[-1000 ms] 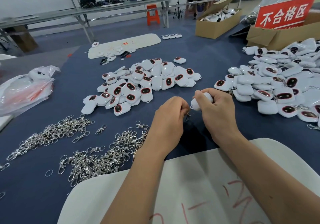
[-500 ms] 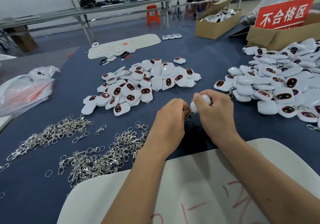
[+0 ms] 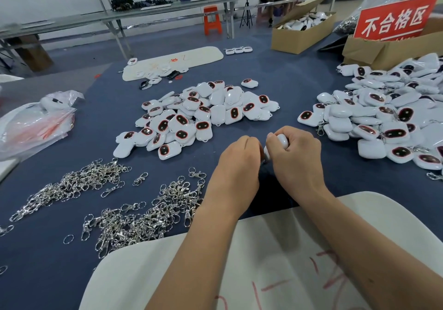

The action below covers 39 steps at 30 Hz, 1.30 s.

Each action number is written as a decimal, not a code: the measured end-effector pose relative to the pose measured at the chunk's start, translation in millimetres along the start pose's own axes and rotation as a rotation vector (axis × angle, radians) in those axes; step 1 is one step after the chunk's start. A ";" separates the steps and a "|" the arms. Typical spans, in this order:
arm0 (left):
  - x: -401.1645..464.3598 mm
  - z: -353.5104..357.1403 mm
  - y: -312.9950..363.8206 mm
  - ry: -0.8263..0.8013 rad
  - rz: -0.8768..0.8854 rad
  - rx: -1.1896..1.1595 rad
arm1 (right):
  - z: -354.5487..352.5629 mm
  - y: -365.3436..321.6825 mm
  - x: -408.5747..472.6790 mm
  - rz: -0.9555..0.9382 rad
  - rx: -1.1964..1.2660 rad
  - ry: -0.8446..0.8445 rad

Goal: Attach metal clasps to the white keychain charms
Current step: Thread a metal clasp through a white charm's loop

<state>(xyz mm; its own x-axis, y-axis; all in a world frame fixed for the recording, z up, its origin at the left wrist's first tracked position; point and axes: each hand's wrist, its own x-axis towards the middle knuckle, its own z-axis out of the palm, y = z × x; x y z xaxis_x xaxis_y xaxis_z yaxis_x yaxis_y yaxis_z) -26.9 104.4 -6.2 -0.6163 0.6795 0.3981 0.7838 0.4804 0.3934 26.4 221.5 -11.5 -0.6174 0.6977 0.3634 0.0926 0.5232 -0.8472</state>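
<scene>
**Hands drawing together over one charm**

The right hand [image 3: 296, 158] is gripping a white charm [image 3: 282, 140], fingers curled round it so that only its rounded top is showing above the knuckles. The left hand [image 3: 239, 163] is pressing in against it with fingers curled; what it is pinching is hidden behind the knuckles, so its hold cannot be told. A second ago a sliver of metal clasp was showing between the two hands; now the hands are sitting closer and that sliver is covered. The piles have not shifted.

Both forearms are crossing the white board [image 3: 148, 269] at the near edge of the blue table [image 3: 72, 257]. Loose clasps [image 3: 143, 216] are lying near the left wrist, with a second heap [image 3: 69, 187] further left. A pile of charms [image 3: 199, 115] is lying beyond the hands, another pile [image 3: 383, 122] close on the right. Bare blue cloth is lying just ahead of the knuckles and between the two charm piles. A plastic bag [image 3: 36, 122] is sitting at the left edge.
</scene>
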 end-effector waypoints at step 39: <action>3.0 -3.2 -12.6 0.371 -0.235 -0.606 | -7.1 8.8 2.4 0.166 0.739 -0.376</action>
<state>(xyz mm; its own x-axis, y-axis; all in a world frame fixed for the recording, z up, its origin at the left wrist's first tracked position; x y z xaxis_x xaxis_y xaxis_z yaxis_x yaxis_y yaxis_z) -38.8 98.7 -7.3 -0.8314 0.3133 0.4590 0.5158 0.1273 0.8472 31.3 231.3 -15.3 -0.8718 0.4597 0.1691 -0.2486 -0.1178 -0.9614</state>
